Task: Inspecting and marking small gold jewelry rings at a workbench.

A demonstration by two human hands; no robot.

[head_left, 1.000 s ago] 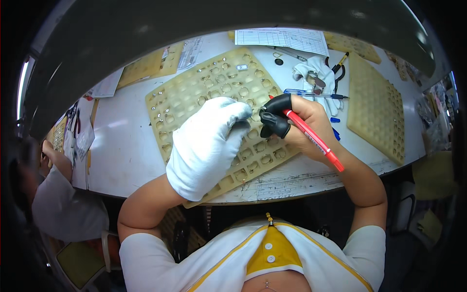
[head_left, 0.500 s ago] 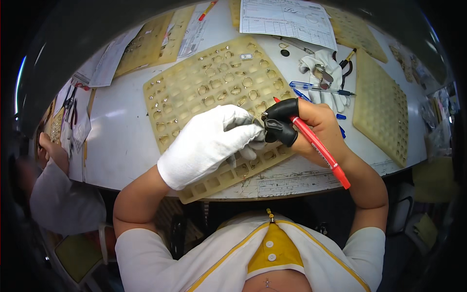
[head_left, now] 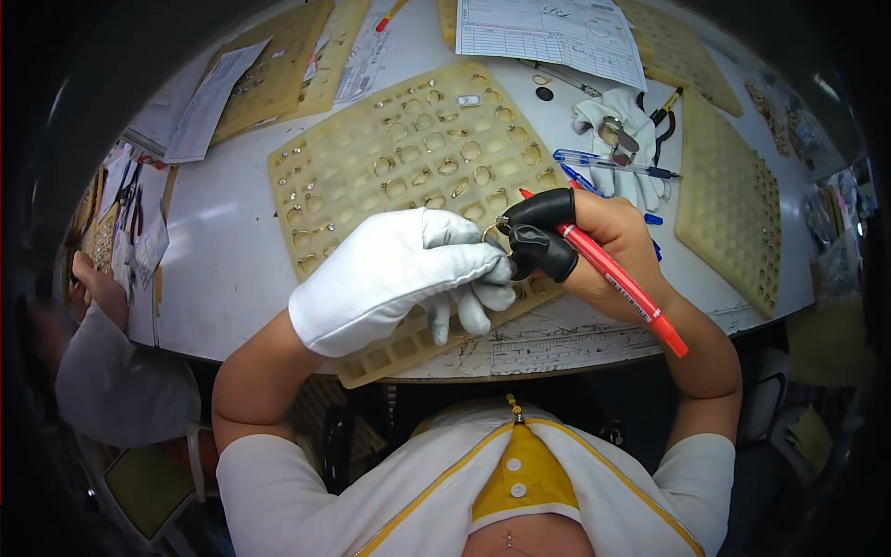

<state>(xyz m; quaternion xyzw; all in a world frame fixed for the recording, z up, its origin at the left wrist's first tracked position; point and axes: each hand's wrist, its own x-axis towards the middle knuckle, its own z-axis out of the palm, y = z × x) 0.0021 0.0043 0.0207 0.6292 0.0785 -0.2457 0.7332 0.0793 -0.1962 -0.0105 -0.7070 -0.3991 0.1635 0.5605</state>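
My left hand (head_left: 390, 274), in a white glove, has its thumb and forefinger closed at the lower side of a thin gold-coloured ring (head_left: 488, 232). Its other gloved fingers curl underneath, their tips greyed. My right hand (head_left: 580, 237) wears black covers on thumb and forefinger and pinches the ring's top, where a small stone setting seems to sit. A red marker pen (head_left: 613, 271) lies slanted through the same hand. Below both hands is a yellowish ring tray (head_left: 348, 172) with rows of square pockets, many holding rings.
Another pocketed tray (head_left: 719, 204) lies at the right. Nearby are a white glove (head_left: 640, 186), a blue pen (head_left: 603, 163) and black-handled pliers (head_left: 665, 125). A printed form (head_left: 548, 42) lies at the back. At far left, a co-worker's hand (head_left: 100, 288) rests by the table.
My left hand has rolled slightly and its lower fingers show more beneath the thumb. The ring shows more plainly between my hands. My right hand and the marker have shifted slightly right.
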